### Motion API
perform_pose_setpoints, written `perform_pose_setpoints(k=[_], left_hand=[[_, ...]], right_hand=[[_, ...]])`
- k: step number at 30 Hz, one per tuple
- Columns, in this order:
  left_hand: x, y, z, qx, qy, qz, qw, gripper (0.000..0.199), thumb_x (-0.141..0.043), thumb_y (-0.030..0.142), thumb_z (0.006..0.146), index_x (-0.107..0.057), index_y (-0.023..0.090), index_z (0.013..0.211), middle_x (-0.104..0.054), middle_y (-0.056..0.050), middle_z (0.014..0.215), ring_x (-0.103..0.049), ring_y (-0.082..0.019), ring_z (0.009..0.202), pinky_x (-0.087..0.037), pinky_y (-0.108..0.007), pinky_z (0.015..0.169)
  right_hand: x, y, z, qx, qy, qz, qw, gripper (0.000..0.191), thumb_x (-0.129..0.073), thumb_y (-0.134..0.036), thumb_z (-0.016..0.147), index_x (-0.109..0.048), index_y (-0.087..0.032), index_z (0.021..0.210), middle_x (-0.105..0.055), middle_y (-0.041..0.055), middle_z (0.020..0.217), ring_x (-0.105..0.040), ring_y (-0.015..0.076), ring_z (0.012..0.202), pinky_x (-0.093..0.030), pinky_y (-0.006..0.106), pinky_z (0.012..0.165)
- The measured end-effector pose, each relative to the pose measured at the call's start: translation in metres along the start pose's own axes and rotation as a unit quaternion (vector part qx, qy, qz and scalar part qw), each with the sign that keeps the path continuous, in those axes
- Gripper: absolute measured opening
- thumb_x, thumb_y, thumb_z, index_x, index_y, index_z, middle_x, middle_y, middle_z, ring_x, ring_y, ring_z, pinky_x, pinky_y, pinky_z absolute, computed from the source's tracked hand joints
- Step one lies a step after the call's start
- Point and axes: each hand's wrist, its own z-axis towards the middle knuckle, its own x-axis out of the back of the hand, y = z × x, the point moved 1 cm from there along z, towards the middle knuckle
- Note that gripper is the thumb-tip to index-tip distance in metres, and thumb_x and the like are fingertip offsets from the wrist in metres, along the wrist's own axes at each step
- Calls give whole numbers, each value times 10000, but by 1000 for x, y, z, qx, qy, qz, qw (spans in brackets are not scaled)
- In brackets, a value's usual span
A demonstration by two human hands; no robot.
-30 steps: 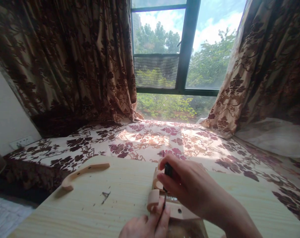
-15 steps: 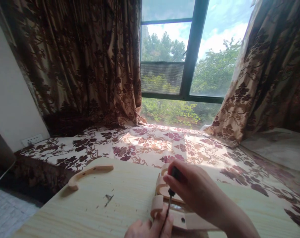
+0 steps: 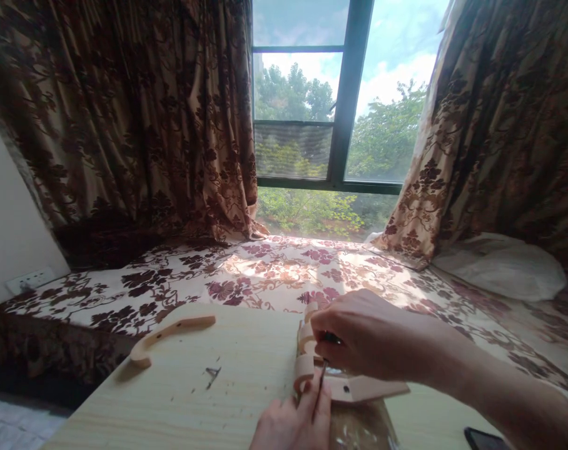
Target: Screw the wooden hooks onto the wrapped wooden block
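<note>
My right hand (image 3: pixel 354 334) is closed around the dark handle of a screwdriver (image 3: pixel 322 370), whose shaft points down. My left hand (image 3: pixel 296 415) has its fingers pinched together around the screwdriver's lower end, against a pale curved wooden hook (image 3: pixel 338 387). Whatever sits between those fingertips is too small and covered to make out. A dark hole shows in the hook's flat part. Behind it, more curved wooden pieces (image 3: pixel 306 334) stand in a row, partly hidden by my right hand. A clear plastic wrapper (image 3: pixel 363 428) lies beneath the hook.
Another wooden hook (image 3: pixel 176 328) lies on the left of the pale wooden tabletop (image 3: pixel 237 406). A few small screws (image 3: pixel 212 375) and scattered bits are near the middle. A dark-edged device (image 3: pixel 483 439) sits at the lower right. Beyond are a floral-covered ledge (image 3: pixel 246 281) and a window.
My view has shifted to the right. My right hand has turned over the screwdriver's handle, with the wrist swung out to the right. My left fingers remain at the shaft's lower end.
</note>
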Motion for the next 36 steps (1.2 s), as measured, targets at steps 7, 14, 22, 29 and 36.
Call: perform_pose_setpoints(k=[7, 14, 22, 29, 36], left_hand=[[36, 3, -2, -9, -112, -31, 993, 722, -302, -82, 704, -247, 113, 1397, -241, -187, 1447, -524, -257, 1144, -463, -384, 898], [50, 6, 0, -6, -157, -10, 987, 725, -401, -28, 727, -178, 87, 1407, -200, -214, 1457, -476, -279, 1191, -447, -373, 918], [50, 6, -2, -19, -168, -17, 986, 778, -493, 26, 681, -198, 65, 1400, -173, -230, 1456, -516, -300, 1149, -473, -389, 889], [51, 6, -3, -17, -143, -57, 988, 786, -537, 59, 676, -216, 54, 1393, -210, -238, 1439, -532, -319, 1126, -478, -419, 882], [45, -1, 2, -40, -159, -13, 986, 772, -272, -109, 651, -221, 99, 1394, -229, -185, 1433, -556, -269, 1105, -502, -397, 830]], right_hand=[[0, 15, 10, -10, -45, 23, 999, 191, -493, -287, 786, -640, -177, 733, -574, 10, 608, -345, 93, 510, -235, 224, 476], [10, 10, 9, 10, -76, 46, 996, 150, -538, -256, 716, -617, -197, 829, -601, 7, 677, -423, 110, 555, -284, 225, 492], [5, 9, 5, 4, -50, 40, 998, 184, -467, -292, 813, -589, -171, 747, -605, 39, 710, -441, 117, 600, -286, 235, 519], [11, 10, -1, 12, -60, 52, 997, 121, -536, -259, 757, -610, -201, 831, -568, -11, 657, -396, 90, 545, -247, 216, 487], [6, 12, -7, 37, -50, 54, 997, 123, -496, -243, 789, -599, -177, 775, -549, -9, 637, -352, 86, 533, -220, 224, 478]])
